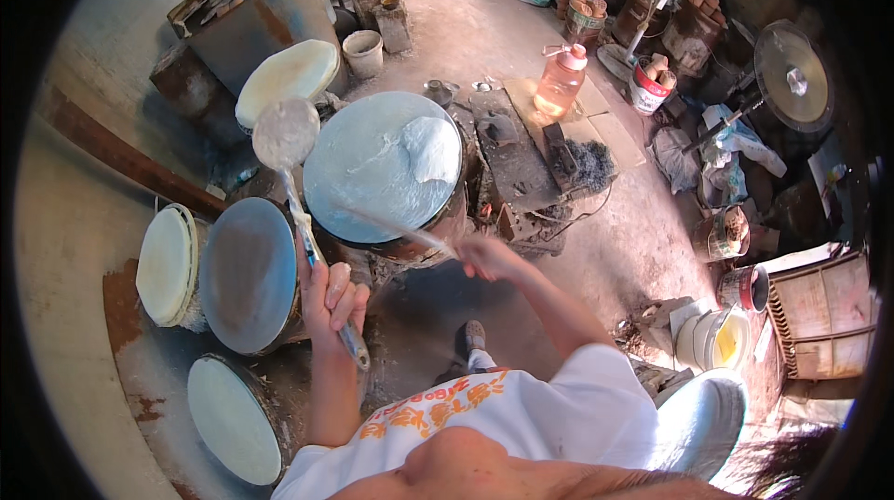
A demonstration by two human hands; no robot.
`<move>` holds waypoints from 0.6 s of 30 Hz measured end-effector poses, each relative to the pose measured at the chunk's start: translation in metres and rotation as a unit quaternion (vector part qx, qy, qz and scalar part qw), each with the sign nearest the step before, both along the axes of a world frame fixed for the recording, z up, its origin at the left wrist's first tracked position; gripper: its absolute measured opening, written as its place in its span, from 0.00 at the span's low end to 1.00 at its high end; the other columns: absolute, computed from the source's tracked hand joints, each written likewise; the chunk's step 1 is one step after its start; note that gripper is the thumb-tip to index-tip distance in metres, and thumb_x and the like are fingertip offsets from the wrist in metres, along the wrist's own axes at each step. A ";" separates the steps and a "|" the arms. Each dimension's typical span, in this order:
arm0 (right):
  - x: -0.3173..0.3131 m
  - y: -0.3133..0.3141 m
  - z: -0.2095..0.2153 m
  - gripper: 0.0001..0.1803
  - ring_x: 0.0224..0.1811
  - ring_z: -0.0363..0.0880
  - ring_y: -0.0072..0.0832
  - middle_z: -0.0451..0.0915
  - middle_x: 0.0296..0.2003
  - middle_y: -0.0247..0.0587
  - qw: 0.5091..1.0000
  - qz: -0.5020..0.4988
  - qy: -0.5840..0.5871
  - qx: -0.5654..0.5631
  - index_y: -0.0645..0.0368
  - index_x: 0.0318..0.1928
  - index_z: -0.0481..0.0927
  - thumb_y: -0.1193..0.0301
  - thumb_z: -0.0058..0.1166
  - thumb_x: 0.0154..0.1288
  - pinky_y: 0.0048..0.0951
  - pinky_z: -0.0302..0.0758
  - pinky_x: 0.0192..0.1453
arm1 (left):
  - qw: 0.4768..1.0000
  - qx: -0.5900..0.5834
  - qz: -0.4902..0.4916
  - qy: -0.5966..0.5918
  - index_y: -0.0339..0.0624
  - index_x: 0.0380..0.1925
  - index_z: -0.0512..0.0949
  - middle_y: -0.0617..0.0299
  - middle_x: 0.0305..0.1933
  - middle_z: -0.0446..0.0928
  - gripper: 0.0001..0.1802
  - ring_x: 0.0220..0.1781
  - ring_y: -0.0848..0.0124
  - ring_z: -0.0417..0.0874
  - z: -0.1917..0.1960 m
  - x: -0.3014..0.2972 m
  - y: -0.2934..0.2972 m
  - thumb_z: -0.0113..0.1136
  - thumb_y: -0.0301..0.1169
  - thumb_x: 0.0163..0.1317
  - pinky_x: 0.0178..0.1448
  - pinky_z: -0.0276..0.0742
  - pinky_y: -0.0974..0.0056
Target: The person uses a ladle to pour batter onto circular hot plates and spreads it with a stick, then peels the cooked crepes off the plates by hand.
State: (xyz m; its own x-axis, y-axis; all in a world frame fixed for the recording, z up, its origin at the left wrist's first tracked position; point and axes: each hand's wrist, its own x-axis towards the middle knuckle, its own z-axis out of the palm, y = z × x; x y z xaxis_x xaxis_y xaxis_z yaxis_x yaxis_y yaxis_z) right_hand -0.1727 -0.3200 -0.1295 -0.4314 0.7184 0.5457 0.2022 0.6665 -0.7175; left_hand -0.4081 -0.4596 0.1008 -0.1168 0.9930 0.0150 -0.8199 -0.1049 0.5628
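Dusty floor (452, 30) spreads beyond the round griddle (358, 151), its white mound (434, 150) at right, nearer my right hand (489, 259), curled round a thin blurred tool (405, 229) slanting over the near edge, while my left hand (333, 300) grips a ladle (286, 133), bowl by the left edge.

Pale beige wall (65, 249) along left edge; long rust-brown strip (126, 160) near it. Dusty pinkish-brown floor (456, 11), upper centre to right, sunlit in patches. Rust-stained grey boxy unit (251, 34) upper left. Light-brown ribbed panel (824, 318) lower right.
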 end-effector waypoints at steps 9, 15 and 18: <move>0.002 0.088 0.069 0.19 0.36 0.82 0.39 0.81 0.35 0.46 0.937 -0.124 -0.281 -0.166 0.48 0.57 0.73 0.70 0.43 0.66 0.38 0.77 0.37 | 0.984 -0.172 -0.009 0.033 0.68 0.66 0.57 0.71 0.19 0.56 0.24 0.09 0.85 0.52 -0.021 0.039 0.065 0.35 0.31 0.73 0.14 0.55 0.78; 0.069 0.038 0.053 0.18 0.34 0.81 0.39 0.80 0.32 0.49 0.918 -0.256 -0.148 -0.265 0.44 0.56 0.72 0.67 0.43 0.66 0.41 0.76 0.38 | 0.975 -0.159 -0.153 -0.025 0.71 0.65 0.58 0.71 0.20 0.57 0.23 0.10 0.85 0.54 -0.024 0.031 0.112 0.36 0.33 0.74 0.13 0.57 0.78; 0.040 0.052 0.038 0.17 0.32 0.81 0.37 0.80 0.30 0.47 0.922 -0.225 -0.227 -0.220 0.43 0.55 0.74 0.66 0.44 0.66 0.40 0.75 0.38 | 0.964 -0.249 -0.092 0.010 0.69 0.60 0.64 0.73 0.20 0.59 0.21 0.11 0.86 0.55 -0.027 0.035 0.142 0.43 0.31 0.71 0.14 0.58 0.78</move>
State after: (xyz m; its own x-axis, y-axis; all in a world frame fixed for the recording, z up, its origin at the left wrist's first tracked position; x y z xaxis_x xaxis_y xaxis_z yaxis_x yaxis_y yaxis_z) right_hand -0.1327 -0.2676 -0.0910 -0.1485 0.9889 -0.0042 0.7336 0.1073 -0.6711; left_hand -0.3731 -0.3175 0.0735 0.0566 0.8813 -0.4691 -0.7880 0.3280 0.5211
